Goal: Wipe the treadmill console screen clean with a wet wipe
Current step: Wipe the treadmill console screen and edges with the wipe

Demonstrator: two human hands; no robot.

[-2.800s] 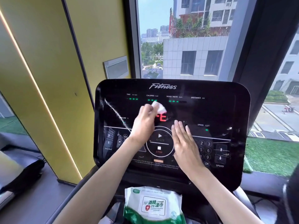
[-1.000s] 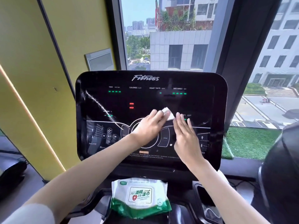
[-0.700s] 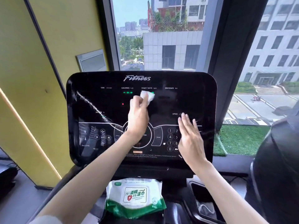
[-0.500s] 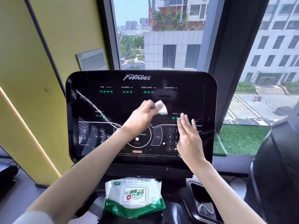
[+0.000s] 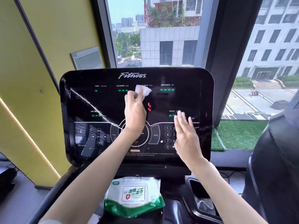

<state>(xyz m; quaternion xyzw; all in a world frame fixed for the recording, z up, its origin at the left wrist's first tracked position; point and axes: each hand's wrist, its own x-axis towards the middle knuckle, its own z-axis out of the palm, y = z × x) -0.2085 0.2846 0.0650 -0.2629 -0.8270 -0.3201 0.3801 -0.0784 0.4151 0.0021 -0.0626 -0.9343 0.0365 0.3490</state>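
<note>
My left hand (image 5: 135, 113) pinched the wet wipe (image 5: 143, 91), bunched against the console screen (image 5: 113, 102), upper middle. Right hand (image 5: 186, 136) lay flat on the screen's lower right, fingers straight, holding nothing. Wipe looked limp, light, damp; best gripped bunched at fingertips

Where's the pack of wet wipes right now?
In the head view, the pack of wet wipes sits bottom centre, just below the treadmill console, between the left forearm and the right forearm.

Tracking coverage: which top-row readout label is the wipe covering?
HEART RATE label: the crumpled white wet wipe in the left hand hides its first letters; TIME, CALORIES, DISTANCE read whole.
</note>
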